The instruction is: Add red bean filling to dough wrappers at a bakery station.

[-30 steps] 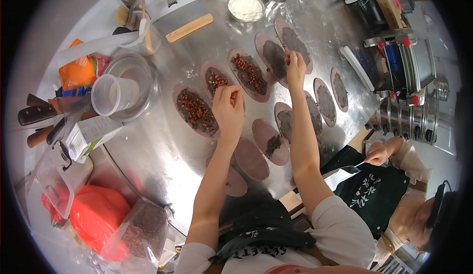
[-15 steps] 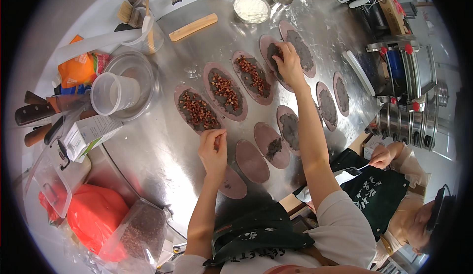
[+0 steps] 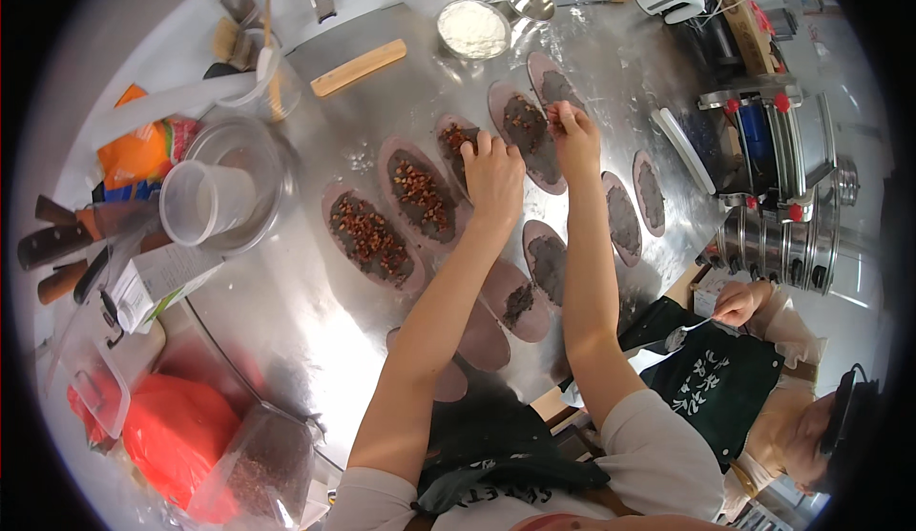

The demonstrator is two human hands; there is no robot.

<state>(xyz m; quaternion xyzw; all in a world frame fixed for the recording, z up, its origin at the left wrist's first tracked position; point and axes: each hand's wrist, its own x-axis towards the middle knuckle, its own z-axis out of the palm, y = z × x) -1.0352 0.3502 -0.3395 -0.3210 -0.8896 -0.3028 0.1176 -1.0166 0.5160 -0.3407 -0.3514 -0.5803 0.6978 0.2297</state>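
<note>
A slanting row of mauve dough ovals spread with dark grey paste lies on the steel table. Reddish-brown chopped nuts cover the leftmost oval (image 3: 372, 237) and the second oval (image 3: 423, 192). Over the third oval (image 3: 450, 130), my left hand (image 3: 496, 178) has its fingers bent down into the topping; what they hold is hidden. My right hand (image 3: 576, 142) is pinched on small reddish bits beside the fourth oval (image 3: 523, 123), which carries a light scatter of them. Partly behind that hand lies a fifth oval (image 3: 551, 78), with grey paste.
Smaller ovals (image 3: 622, 216) lie nearer me. A bowl of white powder (image 3: 474, 30) and a wooden stick (image 3: 358, 67) are at the back. Knives (image 3: 57, 245), tubs and a carton (image 3: 157, 283) crowd the left. A co-worker's hand (image 3: 742, 302) holds a spoon at right.
My left hand has moved from the leftmost oval's near end to the third oval. My right hand has shifted off the fourth oval's top, exposing bits there. The view has shifted slightly.
</note>
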